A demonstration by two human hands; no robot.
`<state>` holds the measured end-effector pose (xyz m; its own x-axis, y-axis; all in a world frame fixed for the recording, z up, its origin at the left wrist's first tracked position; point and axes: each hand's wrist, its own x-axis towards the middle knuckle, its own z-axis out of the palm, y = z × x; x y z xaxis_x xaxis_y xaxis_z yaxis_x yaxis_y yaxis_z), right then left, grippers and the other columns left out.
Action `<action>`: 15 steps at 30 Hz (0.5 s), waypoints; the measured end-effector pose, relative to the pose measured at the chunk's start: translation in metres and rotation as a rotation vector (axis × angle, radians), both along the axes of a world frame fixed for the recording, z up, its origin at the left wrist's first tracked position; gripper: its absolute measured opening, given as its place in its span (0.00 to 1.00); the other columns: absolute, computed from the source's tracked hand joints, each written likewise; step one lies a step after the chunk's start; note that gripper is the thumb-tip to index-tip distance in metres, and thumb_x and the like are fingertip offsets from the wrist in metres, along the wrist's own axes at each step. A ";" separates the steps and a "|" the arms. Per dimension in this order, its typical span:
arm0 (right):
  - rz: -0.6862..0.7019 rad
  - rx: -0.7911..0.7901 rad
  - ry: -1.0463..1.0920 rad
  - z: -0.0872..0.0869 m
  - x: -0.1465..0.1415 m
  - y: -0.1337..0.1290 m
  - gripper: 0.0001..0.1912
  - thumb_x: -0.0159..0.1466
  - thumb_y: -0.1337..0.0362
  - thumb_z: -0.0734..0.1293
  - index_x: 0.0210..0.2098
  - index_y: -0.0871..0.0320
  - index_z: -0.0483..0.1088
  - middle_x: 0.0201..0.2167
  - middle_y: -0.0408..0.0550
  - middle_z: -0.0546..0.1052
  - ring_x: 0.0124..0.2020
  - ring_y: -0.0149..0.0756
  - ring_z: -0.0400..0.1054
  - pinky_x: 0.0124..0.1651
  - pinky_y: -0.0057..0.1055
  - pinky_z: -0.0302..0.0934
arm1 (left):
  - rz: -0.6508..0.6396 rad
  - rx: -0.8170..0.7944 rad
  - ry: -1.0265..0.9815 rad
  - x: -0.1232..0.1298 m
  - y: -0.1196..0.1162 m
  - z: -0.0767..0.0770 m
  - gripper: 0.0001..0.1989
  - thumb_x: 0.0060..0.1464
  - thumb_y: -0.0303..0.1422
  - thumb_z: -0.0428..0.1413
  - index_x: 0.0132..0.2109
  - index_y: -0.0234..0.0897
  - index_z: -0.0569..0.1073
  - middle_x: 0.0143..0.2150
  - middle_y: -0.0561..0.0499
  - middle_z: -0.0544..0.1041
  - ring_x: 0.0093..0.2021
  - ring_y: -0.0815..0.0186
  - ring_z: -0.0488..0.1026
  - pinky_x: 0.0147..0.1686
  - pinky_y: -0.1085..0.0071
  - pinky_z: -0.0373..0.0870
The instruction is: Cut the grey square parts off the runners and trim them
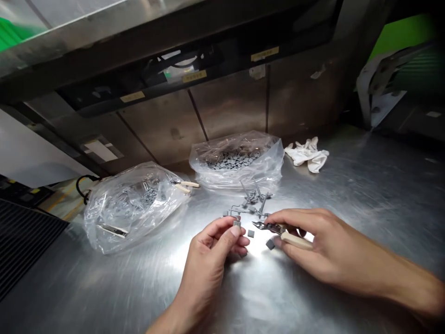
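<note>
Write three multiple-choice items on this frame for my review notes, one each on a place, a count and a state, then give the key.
1. Where do the crumpled white gloves lie on the steel table?
A. At the front edge
B. To the right of the rear clear plastic bag
C. Inside a bag

2. How many clear plastic bags are on the table?
A. One
B. Four
C. Two

3. What is the right hand doing?
A. Gripping side cutters
B. Lying open and empty
C. Pinching a bag

Key:
1. B: the gloves sit just past the rear bag's right side.
2. C: the rear bag and the front-left bag are the only two.
3. A: its fingers close on the cutters, whose tips near the grey plastic runner held by the left hand.
</note>
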<state>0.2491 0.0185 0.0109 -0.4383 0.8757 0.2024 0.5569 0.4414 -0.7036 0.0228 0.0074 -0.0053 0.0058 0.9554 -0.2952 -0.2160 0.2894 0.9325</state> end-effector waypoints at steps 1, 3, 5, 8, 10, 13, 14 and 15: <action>0.010 -0.014 -0.005 0.000 -0.002 0.000 0.15 0.63 0.68 0.66 0.48 0.48 0.75 0.41 0.38 0.80 0.41 0.34 0.74 0.42 0.27 0.65 | -0.015 -0.003 0.005 0.000 -0.001 0.000 0.15 0.53 0.38 0.67 0.45 0.37 0.78 0.37 0.50 0.82 0.34 0.67 0.79 0.37 0.72 0.74; 0.028 -0.043 -0.001 -0.001 -0.005 -0.001 0.16 0.63 0.69 0.65 0.47 0.47 0.75 0.39 0.37 0.80 0.39 0.32 0.74 0.40 0.27 0.65 | -0.048 -0.016 0.014 0.001 -0.002 -0.001 0.15 0.54 0.38 0.66 0.46 0.37 0.77 0.36 0.49 0.83 0.33 0.67 0.79 0.38 0.72 0.74; 0.038 -0.038 0.000 -0.002 -0.007 -0.002 0.16 0.62 0.70 0.65 0.46 0.47 0.75 0.39 0.36 0.80 0.38 0.33 0.74 0.41 0.27 0.64 | -0.075 -0.031 0.015 0.001 -0.004 -0.002 0.15 0.55 0.39 0.66 0.47 0.37 0.77 0.36 0.48 0.84 0.34 0.67 0.80 0.40 0.72 0.75; 0.038 -0.024 -0.016 -0.004 -0.008 -0.003 0.15 0.60 0.72 0.65 0.43 0.49 0.75 0.39 0.38 0.80 0.39 0.34 0.74 0.42 0.28 0.64 | -0.087 -0.036 0.005 0.002 -0.004 -0.001 0.15 0.55 0.38 0.66 0.47 0.37 0.78 0.37 0.47 0.85 0.34 0.66 0.81 0.40 0.71 0.76; 0.039 -0.029 -0.017 -0.005 -0.008 -0.003 0.14 0.60 0.72 0.65 0.42 0.50 0.74 0.39 0.39 0.80 0.39 0.34 0.74 0.42 0.28 0.63 | -0.092 -0.030 0.007 0.003 -0.004 0.000 0.14 0.55 0.38 0.66 0.46 0.37 0.78 0.37 0.47 0.85 0.34 0.66 0.81 0.39 0.72 0.76; 0.054 -0.038 -0.006 -0.005 -0.008 -0.003 0.14 0.60 0.73 0.65 0.41 0.51 0.75 0.39 0.40 0.80 0.38 0.35 0.74 0.41 0.28 0.63 | -0.106 -0.022 0.016 0.005 -0.004 0.002 0.13 0.55 0.37 0.66 0.45 0.36 0.79 0.36 0.48 0.85 0.34 0.67 0.81 0.39 0.74 0.76; 0.057 -0.038 0.001 -0.005 -0.008 -0.002 0.14 0.60 0.73 0.65 0.42 0.52 0.75 0.38 0.41 0.80 0.38 0.35 0.74 0.40 0.28 0.63 | -0.111 -0.019 0.020 0.006 -0.004 0.003 0.13 0.55 0.37 0.66 0.45 0.36 0.79 0.36 0.48 0.85 0.34 0.67 0.81 0.39 0.74 0.76; 0.060 -0.038 0.009 -0.005 -0.008 -0.002 0.14 0.60 0.73 0.65 0.42 0.52 0.75 0.38 0.41 0.81 0.37 0.35 0.74 0.40 0.28 0.63 | -0.114 -0.018 0.022 0.006 -0.004 0.003 0.13 0.55 0.37 0.66 0.45 0.36 0.79 0.35 0.48 0.85 0.34 0.67 0.81 0.39 0.74 0.76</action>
